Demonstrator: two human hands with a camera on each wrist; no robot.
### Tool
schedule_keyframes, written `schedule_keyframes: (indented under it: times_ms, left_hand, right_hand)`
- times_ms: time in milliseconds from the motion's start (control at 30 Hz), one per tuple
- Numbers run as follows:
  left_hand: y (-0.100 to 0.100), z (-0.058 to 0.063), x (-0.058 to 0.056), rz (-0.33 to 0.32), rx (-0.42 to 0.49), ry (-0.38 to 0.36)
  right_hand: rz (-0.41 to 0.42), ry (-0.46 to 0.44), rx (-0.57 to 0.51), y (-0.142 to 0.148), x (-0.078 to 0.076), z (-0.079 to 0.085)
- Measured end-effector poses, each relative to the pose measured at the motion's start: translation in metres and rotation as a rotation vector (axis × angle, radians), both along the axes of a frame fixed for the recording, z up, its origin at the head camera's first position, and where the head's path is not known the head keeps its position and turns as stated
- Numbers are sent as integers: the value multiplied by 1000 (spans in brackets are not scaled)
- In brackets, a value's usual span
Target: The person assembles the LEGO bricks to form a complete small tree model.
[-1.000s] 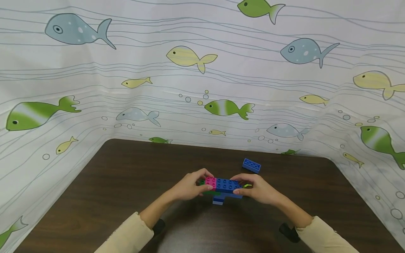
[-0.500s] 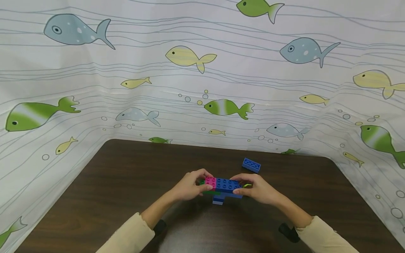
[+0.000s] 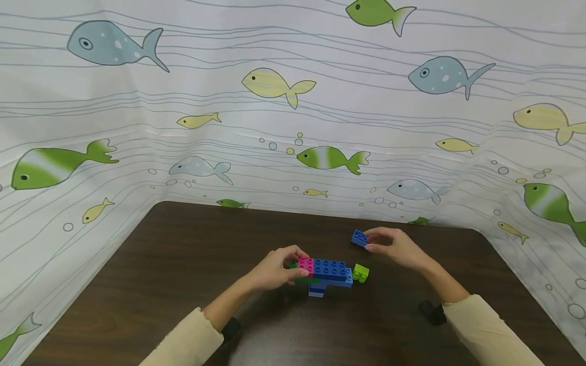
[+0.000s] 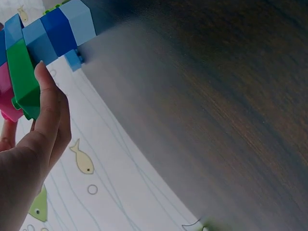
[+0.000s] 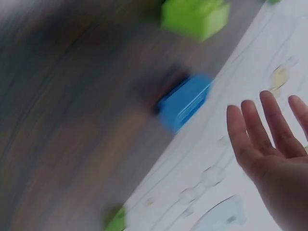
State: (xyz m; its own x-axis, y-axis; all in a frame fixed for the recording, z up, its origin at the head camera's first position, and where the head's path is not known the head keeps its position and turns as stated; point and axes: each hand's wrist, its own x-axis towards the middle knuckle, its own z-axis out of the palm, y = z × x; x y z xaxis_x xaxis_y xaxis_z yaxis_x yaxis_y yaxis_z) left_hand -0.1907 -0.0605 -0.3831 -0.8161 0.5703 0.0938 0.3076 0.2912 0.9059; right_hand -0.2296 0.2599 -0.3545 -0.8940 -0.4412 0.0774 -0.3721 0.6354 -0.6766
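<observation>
My left hand [image 3: 274, 268] grips the left end of a built row of toy building bricks [image 3: 329, 268], thumb on the near side. Its top shows a pink brick [image 3: 305, 264] and a dark blue brick [image 3: 329, 265]. In the left wrist view a long green brick [image 4: 24, 79] lies against the fingers, with light and dark blue bricks stacked beyond. My right hand [image 3: 397, 249] hovers by a loose blue brick [image 3: 358, 238], fingers loosely bent; the right wrist view shows a gap between that hand [image 5: 274, 144] and the blue brick [image 5: 185, 102].
Just right of the built row sits a lime green brick [image 3: 360, 273]. Everything stands on a dark wood table [image 3: 206, 239]. A white sheet printed with fish [image 3: 320, 117] rises around the back and sides.
My right hand has left the right end of the built row and moved back and right to the loose blue brick, uncovering the lime green brick. My left hand has kept its grip.
</observation>
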Motion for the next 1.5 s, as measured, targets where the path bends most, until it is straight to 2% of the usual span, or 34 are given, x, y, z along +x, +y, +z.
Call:
schedule_keyframes:
  times_ms: [100, 267, 600, 833, 1033, 1300, 1500]
  left_hand:
    - [0, 0, 1, -2, 0, -5]
    - [1, -1, 2, -7, 3, -12]
    - [3, -2, 2, -6, -11, -5]
    - [4, -3, 2, -11, -14, -2]
    - [4, -2, 3, -4, -21, 1]
    - [4, -2, 4, 0, -21, 3]
    - [3, -3, 6, 4, -26, 4]
  right_hand:
    - [-67, 2, 76, 16, -9, -9]
    - [-107, -14, 148, 31, -19, -27]
    - [-168, 72, 113, 29, -28, -49]
    - [-220, 69, 117, 25, -30, -61]
    - [-252, 90, 110, 25, -30, -65]
    - [-228, 78, 124, 29, -22, -65]
    - [-194, 48, 52, 34, -11, -61]
